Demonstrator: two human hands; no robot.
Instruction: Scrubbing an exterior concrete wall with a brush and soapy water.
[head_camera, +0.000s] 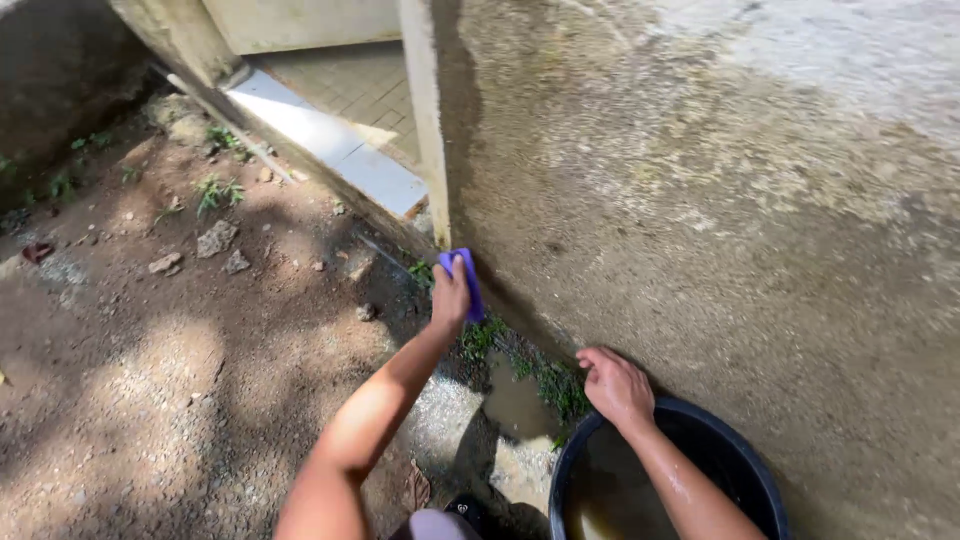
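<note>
The left hand (449, 296) is closed around a small purple rectangular scrubbing block (469, 281), fingers wrapped over its near side so that only the top end and 1 long edge show. The block is pressed against the foot of a rough grey concrete wall (720, 220), close to the wall's outer corner; whether it is a brush or a sponge cannot be told, since its working face is turned to the wall.

The right hand (616, 386) rests knuckles-up on the far rim of a round black plastic bucket (762, 478), fingers curled loosely over the edge; it holds nothing that can be seen, and the fingertips are hidden behind the rim. The bucket is cut off by the lower edge of the view, and murky brown water sits in its bottom.

Between the 2 hands, green moss (560, 385) and a muddy puddle (515, 405) lie along the wall's base. To the left, bare brown dirt ground (150, 380) is dappled with shade and scattered with small stones (215, 238). A white tiled step (330, 145) runs behind the corner, partly hidden by it.
</note>
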